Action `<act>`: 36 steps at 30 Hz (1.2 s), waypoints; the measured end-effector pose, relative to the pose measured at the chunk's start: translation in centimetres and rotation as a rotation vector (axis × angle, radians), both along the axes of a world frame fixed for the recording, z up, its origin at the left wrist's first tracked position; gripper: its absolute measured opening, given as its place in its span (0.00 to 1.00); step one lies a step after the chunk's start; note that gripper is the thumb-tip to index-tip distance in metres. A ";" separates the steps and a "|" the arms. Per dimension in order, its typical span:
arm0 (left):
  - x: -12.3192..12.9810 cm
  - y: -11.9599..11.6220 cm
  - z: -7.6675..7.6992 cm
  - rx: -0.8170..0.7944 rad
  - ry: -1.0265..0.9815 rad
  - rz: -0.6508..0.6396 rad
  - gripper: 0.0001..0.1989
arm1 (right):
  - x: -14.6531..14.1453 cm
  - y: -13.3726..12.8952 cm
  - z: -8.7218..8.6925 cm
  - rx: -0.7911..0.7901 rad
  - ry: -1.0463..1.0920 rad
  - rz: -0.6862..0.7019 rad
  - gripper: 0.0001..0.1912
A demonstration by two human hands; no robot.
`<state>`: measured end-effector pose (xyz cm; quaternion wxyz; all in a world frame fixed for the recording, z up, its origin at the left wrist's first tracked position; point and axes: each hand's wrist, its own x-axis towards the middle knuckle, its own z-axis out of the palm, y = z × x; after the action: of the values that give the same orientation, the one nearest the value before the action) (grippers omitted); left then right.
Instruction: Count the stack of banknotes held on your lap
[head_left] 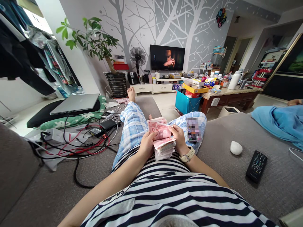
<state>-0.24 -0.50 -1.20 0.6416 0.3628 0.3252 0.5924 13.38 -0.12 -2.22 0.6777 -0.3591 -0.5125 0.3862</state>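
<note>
A thick stack of pinkish-red banknotes [164,145] is held over my lap, its pale layered edges facing me and its far notes fanned upward. My left hand [147,143] grips the stack from the left, thumb on top. From the right, my right hand [178,137] pinches a note at the upper edge; a watch with a cream strap [187,154] is on that wrist. The fingers under the notes are hidden. A phone [193,130] with a lit, partly blurred screen rests on my right thigh, just beyond the right hand.
On the grey sofa at right lie a white mouse [236,148], a black remote control [256,166] and a blue cloth [279,124]. Tangled cables [78,148] and a closed laptop [75,104] are at left. A cluttered coffee table [227,96] stands ahead.
</note>
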 end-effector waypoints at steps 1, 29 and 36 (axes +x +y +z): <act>0.0 0.1 -0.1 0.001 0.001 0.012 0.11 | 0.0 0.0 0.0 0.001 0.004 -0.005 0.17; -0.1 0.3 0.4 0.000 0.055 0.201 0.06 | -0.1 -1.2 1.1 0.089 -0.011 -0.052 0.12; -0.1 0.4 0.3 -0.015 0.017 0.178 0.06 | -0.1 -1.2 1.1 0.090 -0.017 -0.050 0.11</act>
<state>-0.30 -0.07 -0.90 0.5866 0.3325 0.3659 0.6414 13.28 -1.35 -1.11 0.6981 -0.3441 -0.5262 0.3427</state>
